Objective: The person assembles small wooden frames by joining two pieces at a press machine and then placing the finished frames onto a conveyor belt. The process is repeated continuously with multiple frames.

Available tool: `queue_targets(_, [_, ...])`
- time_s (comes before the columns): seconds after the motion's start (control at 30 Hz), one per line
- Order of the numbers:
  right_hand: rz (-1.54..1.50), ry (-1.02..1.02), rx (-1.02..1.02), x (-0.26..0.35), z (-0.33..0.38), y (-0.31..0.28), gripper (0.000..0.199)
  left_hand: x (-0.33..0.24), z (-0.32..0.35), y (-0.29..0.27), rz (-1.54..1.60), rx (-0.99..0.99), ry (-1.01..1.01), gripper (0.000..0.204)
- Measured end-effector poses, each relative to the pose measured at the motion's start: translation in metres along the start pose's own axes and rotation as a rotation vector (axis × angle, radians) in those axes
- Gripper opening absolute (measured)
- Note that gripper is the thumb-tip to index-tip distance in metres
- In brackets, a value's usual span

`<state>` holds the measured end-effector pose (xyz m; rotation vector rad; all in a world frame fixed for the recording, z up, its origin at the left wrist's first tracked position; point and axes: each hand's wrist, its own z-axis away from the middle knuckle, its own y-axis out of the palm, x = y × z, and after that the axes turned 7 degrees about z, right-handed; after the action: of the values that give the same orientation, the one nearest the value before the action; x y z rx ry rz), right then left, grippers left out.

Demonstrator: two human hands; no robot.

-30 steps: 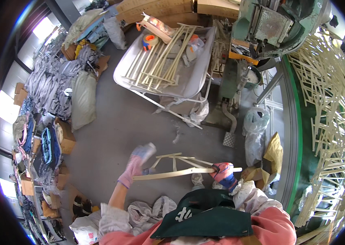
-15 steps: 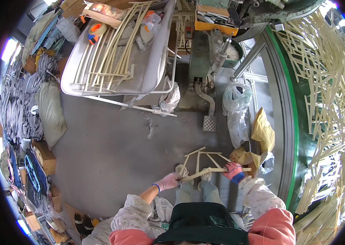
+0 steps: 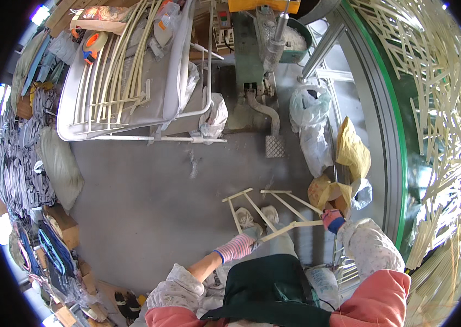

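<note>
Frame of pale wooden slats (image 3: 294,224), held up over the floor (image 3: 159,191) in front of the body, and it's a two-ended grip! Striped left hand (image 3: 237,247) pinches the near-left end, though its fingertips are hard to make out; right hand (image 3: 333,220), fist closed, has the other end. So the frame lies squarely between them, each hand touching its own end, neither one nearer. Key line here: the front bar runs left to right, bent near its middle, left end closer to the body, right end farther out. Slimmer slats fan forward from it, past the shoes (image 3: 245,219), on the foot pedal's (image 3: 275,146) side. Beyond the near edge of the white surface (image 3: 64,117), well apart, more pale strips (image 3: 111,79) lie in a bunch, a tape roll (image 3: 95,42) beside them.
</note>
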<state>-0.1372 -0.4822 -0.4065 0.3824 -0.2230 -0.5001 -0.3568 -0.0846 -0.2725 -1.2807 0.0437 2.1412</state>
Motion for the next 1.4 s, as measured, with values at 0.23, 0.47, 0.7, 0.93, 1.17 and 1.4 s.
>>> queue_targets(0.23, [0.046,0.104,-0.123,-0.012,-0.002,-0.034,0.008,-0.035,0.018,-0.005,-0.083,-0.025,-0.040,0.036])
queue_targets(0.47, [-0.089,0.338,-0.123,-0.029,0.036,-0.006,0.010,-0.054,0.025,-0.015,-0.078,-0.109,-0.030,0.052])
queue_targets(0.7, [-0.132,0.463,-0.026,-0.023,0.032,0.025,0.016,-0.071,0.017,-0.058,-0.056,0.082,-0.254,0.049])
queue_targets(0.93, [1.244,-0.438,0.401,0.001,0.016,-0.009,0.013,-0.081,-0.004,-0.057,-0.038,0.100,-0.203,0.046])
queue_targets(1.17, [2.816,-0.904,0.445,0.007,0.046,0.011,0.007,-0.073,-0.001,-0.047,-0.092,0.048,-0.002,0.028])
queue_targets(1.4, [2.877,-1.014,0.223,-0.016,0.050,0.056,0.013,-0.023,0.016,-0.055,-0.116,-0.034,-0.002,0.016])
